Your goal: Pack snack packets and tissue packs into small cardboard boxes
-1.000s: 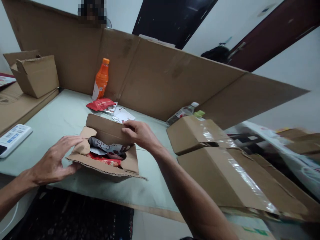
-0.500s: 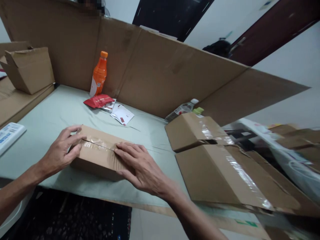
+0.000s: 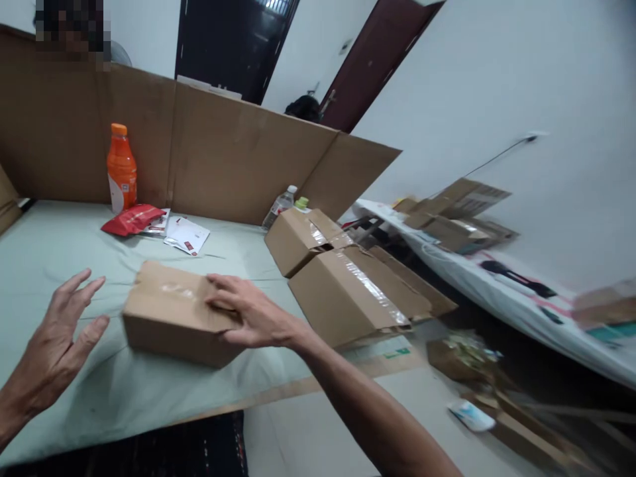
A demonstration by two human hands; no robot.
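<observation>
A small closed cardboard box (image 3: 171, 311) lies on the pale green table (image 3: 64, 238) in front of me, its flaps down with a strip of tape across the top. My right hand (image 3: 248, 315) rests on the box's right end, fingers curled over the top. My left hand (image 3: 54, 338) hovers just left of the box, off it, with fingers spread apart and nothing in it.
Two taped cardboard boxes (image 3: 342, 285) sit at the table's right end. An orange drink bottle (image 3: 121, 169), a red packet (image 3: 132, 218), white cards (image 3: 186, 235) and a clear bottle (image 3: 279, 207) stand along a cardboard wall (image 3: 238, 156). More boxes (image 3: 457, 215) lie on a sheet to the right.
The box's flaps were folded shut over its contents. My left hand has come off the box and opened. The view has swung to the right.
</observation>
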